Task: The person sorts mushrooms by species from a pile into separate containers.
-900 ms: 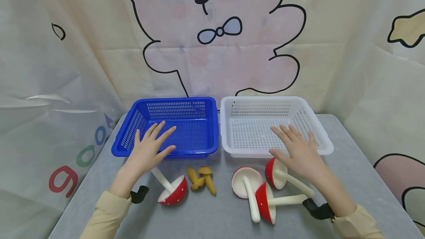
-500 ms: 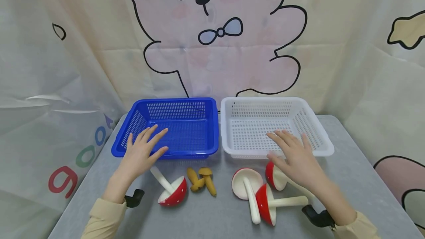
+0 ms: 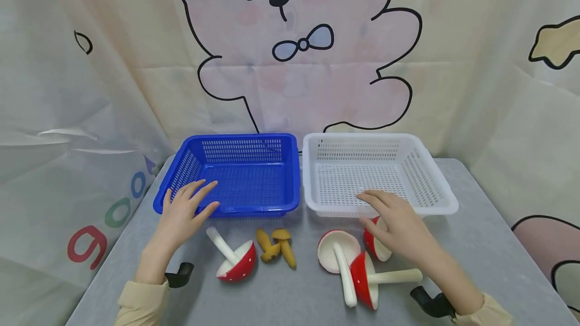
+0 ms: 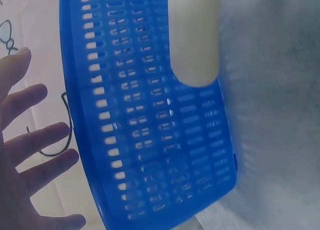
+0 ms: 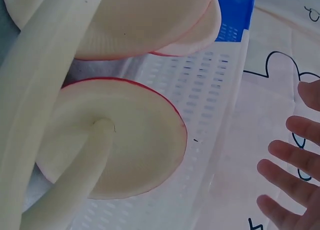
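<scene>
My left hand (image 3: 179, 217), its fingers spread and holding nothing, hovers by the front left corner of the blue basket (image 3: 290, 205). Right of that wrist lies a red-capped toy mushroom (image 3: 240, 264) with white dots, stem toward the basket. Fingers extended and nothing in them, my right hand (image 3: 399, 225) is above the front edge of the white basket (image 3: 441, 209). It partly hides one red mushroom (image 3: 378, 244). Two more lie in front, one underside up (image 3: 327, 255) and one on its side (image 3: 362, 278). In the right wrist view, a mushroom (image 5: 145, 145) shows its pale underside.
Two small brown mushrooms, one (image 3: 267, 248) left of the other (image 3: 284, 248), lie mid-table. Both baskets stand side by side at the back of the grey table (image 3: 272, 306). A curtain (image 3: 299, 94) with a bear drawing hangs behind them.
Both hands have drawn back toward the person a little, the left one also shifting left. My right hand now covers the stem of the mushroom under it. The mushrooms and baskets stay put.
</scene>
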### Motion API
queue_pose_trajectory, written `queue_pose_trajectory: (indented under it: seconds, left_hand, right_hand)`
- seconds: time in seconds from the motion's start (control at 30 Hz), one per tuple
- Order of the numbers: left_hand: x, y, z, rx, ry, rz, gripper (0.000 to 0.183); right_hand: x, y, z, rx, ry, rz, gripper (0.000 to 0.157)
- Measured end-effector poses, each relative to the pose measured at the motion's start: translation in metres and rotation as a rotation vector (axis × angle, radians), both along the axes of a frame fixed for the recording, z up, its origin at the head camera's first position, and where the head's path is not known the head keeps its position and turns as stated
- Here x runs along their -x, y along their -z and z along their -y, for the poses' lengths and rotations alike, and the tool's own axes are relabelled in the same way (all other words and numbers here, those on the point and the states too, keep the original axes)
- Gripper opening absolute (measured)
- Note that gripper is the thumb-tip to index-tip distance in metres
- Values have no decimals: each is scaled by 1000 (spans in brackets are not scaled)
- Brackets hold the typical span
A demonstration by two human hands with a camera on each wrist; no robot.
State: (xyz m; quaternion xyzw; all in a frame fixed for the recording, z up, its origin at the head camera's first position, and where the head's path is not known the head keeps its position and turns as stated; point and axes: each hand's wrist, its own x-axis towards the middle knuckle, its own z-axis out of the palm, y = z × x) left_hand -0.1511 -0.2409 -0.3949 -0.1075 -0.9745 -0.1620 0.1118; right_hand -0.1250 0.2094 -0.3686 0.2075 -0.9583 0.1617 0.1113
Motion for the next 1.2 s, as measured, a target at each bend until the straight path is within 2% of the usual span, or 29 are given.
queue_pose_trajectory:
  seconds: [0.4,0.73,0.9,1.2]
  left_hand:
    - [-5,8,11,-41,-27,-59,43]
    - [-13,13,20,-89,-64,-65,40]
    - [-15,16,22,-102,-81,-62,39]
    - [-15,24,26,-138,-85,-141,34]
  right_hand:
    - [-4,7,13,-42,-56,-34,34]
    - [-3,18,16,-58,-144,-104,33]
    - [-3,22,18,-61,-165,-103,32]
    - [-3,30,20,-61,-167,-97,31]
